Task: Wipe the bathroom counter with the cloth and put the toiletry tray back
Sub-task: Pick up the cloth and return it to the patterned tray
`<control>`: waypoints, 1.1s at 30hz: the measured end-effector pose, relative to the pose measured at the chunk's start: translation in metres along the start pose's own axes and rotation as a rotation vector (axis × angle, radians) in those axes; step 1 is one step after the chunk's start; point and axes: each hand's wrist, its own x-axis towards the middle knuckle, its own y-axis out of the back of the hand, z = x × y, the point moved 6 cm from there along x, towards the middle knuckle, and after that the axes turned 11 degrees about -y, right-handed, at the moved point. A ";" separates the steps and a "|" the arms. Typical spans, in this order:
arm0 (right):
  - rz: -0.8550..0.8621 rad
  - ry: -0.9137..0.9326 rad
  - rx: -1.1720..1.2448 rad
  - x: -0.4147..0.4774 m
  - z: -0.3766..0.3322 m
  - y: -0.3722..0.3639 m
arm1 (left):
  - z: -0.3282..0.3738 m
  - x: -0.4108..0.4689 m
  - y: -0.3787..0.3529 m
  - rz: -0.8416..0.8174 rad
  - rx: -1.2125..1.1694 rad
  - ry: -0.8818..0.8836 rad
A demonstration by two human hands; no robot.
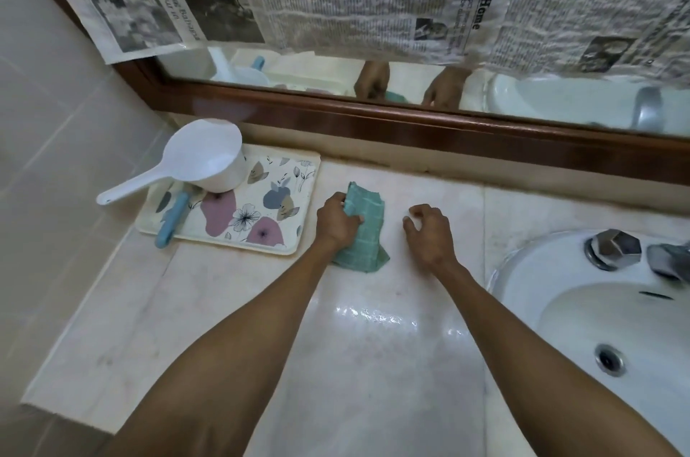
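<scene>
The person stands at the pale marble bench w/ both arms stretched forward. The left hand has its grip clenched on the folded teal checked cloth: the fingers pinch the far-left edge of the cloth, and the rest lies flat on the bench, trailing toward the person under the wrist. The right hand is just beside the cloth on its right side, not touching it; its grip is released, fingers curled loosely, holding nothing, fingertips near or on the bench.

The rectangular cream tray with flower print lies on the bench at the left, near the wall corner, its right edge just beside the left hand. On it stand a white plastic scoop with long handle and a light blue handled tool, maybe a brush, I cannot tell.

For wiping well, I think the palm should press flat on the cloth, not only pinch the edge, & go in long overlapping strokes from the mirror side toward the front. The area near the white ceramic basin needs care, so that dirt is not pushed in.
</scene>
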 end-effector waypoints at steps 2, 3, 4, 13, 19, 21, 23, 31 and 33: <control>0.025 -0.011 0.007 -0.004 -0.003 -0.003 | -0.001 -0.002 0.010 -0.004 -0.134 -0.009; 0.038 -0.011 0.007 -0.006 -0.006 -0.005 | 0.000 -0.002 0.018 -0.001 -0.184 -0.024; 0.052 -0.010 0.000 -0.008 -0.010 -0.007 | 0.001 -0.001 0.026 0.004 -0.224 -0.046; 0.113 0.086 -0.162 -0.025 -0.063 -0.065 | -0.013 0.012 0.126 0.007 -0.379 -0.161; 0.110 0.112 -0.326 -0.031 -0.066 -0.105 | -0.052 0.025 0.143 0.009 -0.460 -0.060; 0.123 0.120 -0.356 -0.032 -0.061 -0.109 | -0.062 0.029 0.140 -0.007 -0.502 -0.006; 0.143 0.138 -0.382 -0.032 -0.057 -0.110 | -0.070 0.035 0.137 -0.009 -0.431 0.005; 0.181 0.156 -0.419 -0.033 -0.052 -0.113 | -0.073 0.034 0.134 0.118 0.203 -0.148; 0.193 0.151 -0.438 -0.033 -0.051 -0.114 | -0.063 0.025 0.129 0.170 0.483 -0.318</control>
